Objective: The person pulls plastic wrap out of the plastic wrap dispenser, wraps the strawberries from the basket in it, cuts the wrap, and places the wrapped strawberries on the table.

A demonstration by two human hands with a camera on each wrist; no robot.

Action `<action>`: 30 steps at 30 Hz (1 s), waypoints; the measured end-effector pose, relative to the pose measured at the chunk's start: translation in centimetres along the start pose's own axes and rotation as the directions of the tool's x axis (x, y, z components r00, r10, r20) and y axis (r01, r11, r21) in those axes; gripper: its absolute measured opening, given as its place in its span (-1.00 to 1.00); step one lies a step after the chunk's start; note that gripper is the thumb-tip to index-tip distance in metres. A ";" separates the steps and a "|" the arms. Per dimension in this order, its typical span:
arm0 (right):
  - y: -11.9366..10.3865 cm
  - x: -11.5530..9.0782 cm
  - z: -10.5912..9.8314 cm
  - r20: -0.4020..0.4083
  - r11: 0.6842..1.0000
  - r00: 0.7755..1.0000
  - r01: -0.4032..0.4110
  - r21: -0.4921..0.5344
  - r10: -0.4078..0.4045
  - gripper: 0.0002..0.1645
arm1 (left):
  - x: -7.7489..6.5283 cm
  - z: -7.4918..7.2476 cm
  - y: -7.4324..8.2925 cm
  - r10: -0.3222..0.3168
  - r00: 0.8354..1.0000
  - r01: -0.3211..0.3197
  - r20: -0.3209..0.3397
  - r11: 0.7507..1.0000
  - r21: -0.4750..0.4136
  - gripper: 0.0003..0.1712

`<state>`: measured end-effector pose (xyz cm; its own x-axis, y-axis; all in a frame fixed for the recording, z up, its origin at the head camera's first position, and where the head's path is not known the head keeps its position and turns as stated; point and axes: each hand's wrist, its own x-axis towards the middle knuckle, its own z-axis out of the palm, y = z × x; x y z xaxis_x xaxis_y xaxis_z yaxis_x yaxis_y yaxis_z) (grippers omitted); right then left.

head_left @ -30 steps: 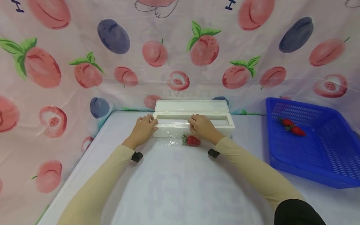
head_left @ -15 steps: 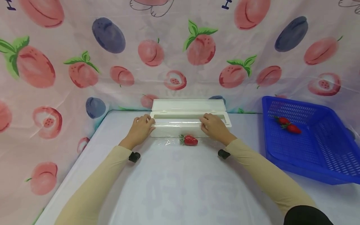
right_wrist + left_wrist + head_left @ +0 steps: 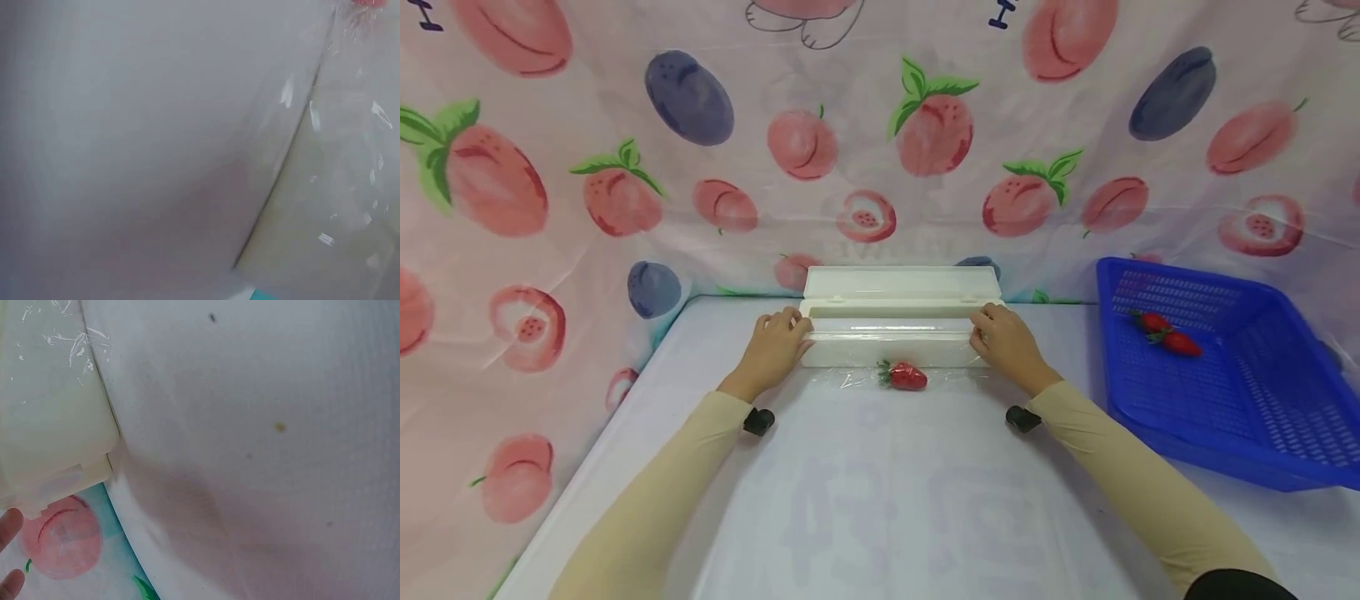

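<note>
A long white cling film dispenser (image 3: 891,352) lies across the back of the table, its lid (image 3: 902,283) raised. Clear cling film (image 3: 853,380) hangs over its front onto the table. A red strawberry (image 3: 908,377) with green leaves lies under or in this film at the front. My left hand (image 3: 771,346) grips the dispenser's left end; in the left wrist view two fingertips (image 3: 9,528) show beside its corner. At the right end of the rail, my right hand (image 3: 1011,346) has curled fingers pinching at the cutter slider, which they hide. Shiny film (image 3: 350,156) fills the right wrist view's right side.
A blue plastic basket (image 3: 1210,462) stands at the right with two strawberries (image 3: 1172,337) in it. Behind the table hangs a fruit-print cloth (image 3: 880,100), close to the dispenser's raised lid. White cloth (image 3: 880,500) covers the table.
My right hand has slid right along the dispenser's rail, from near its middle to its right end. My left hand stays at the left end. The view has shifted slightly.
</note>
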<state>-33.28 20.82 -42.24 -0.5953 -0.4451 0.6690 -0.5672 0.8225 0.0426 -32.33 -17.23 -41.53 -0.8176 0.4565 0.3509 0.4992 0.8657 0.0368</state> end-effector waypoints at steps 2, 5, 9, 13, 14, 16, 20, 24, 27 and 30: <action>0.3 -0.3 0.0 -0.031 1.000 1.000 -0.007 0.008 0.007 -0.85 | -0.1 0.0 0.0 -0.005 1.000 0.005 -0.004 1.000 0.000 -0.75; 0.5 -0.5 -0.3 -0.047 1.000 0.999 -0.022 0.012 0.023 -0.87 | 0.0 -0.1 0.1 -0.003 1.000 0.003 -0.016 1.000 0.004 -0.74; 0.9 -1.0 -0.9 -0.064 0.996 0.994 -0.086 0.022 0.087 -0.91 | 0.1 -0.1 0.2 0.010 1.000 -0.009 -0.016 1.000 0.009 -0.75; 1.1 -1.6 -1.4 -0.078 0.993 0.991 -0.112 0.024 0.113 -0.95 | 0.0 0.0 0.1 0.008 1.000 -0.008 -0.017 1.000 0.017 -0.75; 1.2 -1.7 -1.4 -0.079 0.994 0.991 -0.107 0.022 0.108 -0.96 | 0.0 0.1 0.1 0.004 1.000 -0.004 -0.017 1.000 0.019 -0.76; 1.2 -1.8 -1.4 -0.074 0.996 0.993 -0.090 0.008 0.091 -0.96 | 0.0 0.2 0.0 0.001 1.000 -0.001 -0.017 1.000 0.021 -0.75; 1.4 -2.0 -1.3 -0.080 0.997 0.994 -0.073 -0.022 0.071 -0.94 | 0.0 0.4 -0.2 -0.001 1.000 0.001 -0.003 1.000 0.021 -0.74; 1.5 -2.1 -1.2 -0.092 0.996 0.994 -0.061 -0.059 0.056 -0.92 | 0.0 0.5 -0.2 -0.003 1.000 0.003 0.004 1.000 0.022 -0.73; 1.6 -1.9 -1.2 -0.094 0.996 0.994 -0.055 -0.068 0.048 -0.92 | -0.1 0.3 -0.2 -0.006 1.000 0.006 -0.009 1.000 0.017 -0.73; 1.5 -1.7 -1.3 -0.091 0.997 0.994 -0.059 -0.059 0.054 -0.92 | -0.1 0.1 -0.1 -0.001 1.000 0.002 -0.025 1.000 0.017 -0.73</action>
<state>-32.40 23.27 -42.35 -0.5706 -0.3662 0.7351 -0.4964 0.8669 0.0466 -32.33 -17.39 -41.65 -0.8109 0.4502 0.3738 0.4930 0.8698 0.0220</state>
